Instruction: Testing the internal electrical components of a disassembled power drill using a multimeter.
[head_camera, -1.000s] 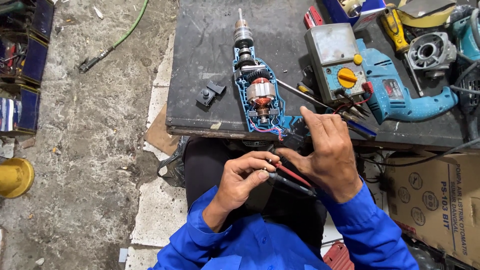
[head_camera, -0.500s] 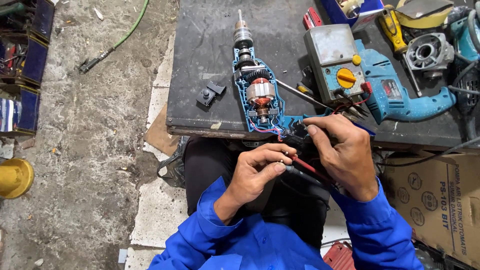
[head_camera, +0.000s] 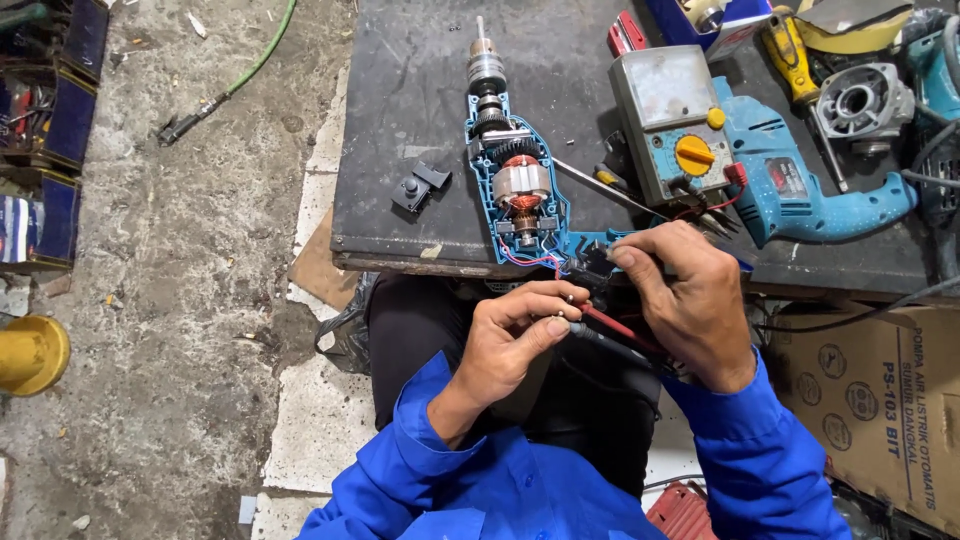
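**Ana:** Rough concrete floor (head_camera: 180, 300), dark desk (head_camera: 400, 130), and the person in blue sleeves sits right against its near edge. What's closest to us?

**Ben:** Below the opened drill (head_camera: 520, 190), off the desk edge and over the lap: the left hand (head_camera: 515, 335) is pinched shut on a red probe (head_camera: 605, 322) near its metal tip. The right hand (head_camera: 690, 300), just right of the drill's handle end, is closed around a small black switch part (head_camera: 597, 265) and seems to clamp the black probe lead (head_camera: 620, 350) under the palm. I cannot tell exactly how.

**Ana:** So the risk?

**Ben:** I'd judge the probe tip could slip off its tiny contact, since both hands work in mid-air with nothing bracing them. A slip could bridge two terminals or give a false reading.

**Ana:** And the wires?

**Ben:** Red and blue wires (head_camera: 520, 255) run from the drill's handle end to that switch part. Pulling it further toward the lap could strain them or drag the drill over the edge, as its handle already overhangs.

**Ana:** Farther out?

**Ben:** Right of the drill sits a grey meter (head_camera: 665, 110) with a yellow dial, touching a second blue drill (head_camera: 800, 190). A tug on the leads could shift the meter. Left of the opened drill, a loose black part (head_camera: 420, 185) lies alone and could easily get knocked off.
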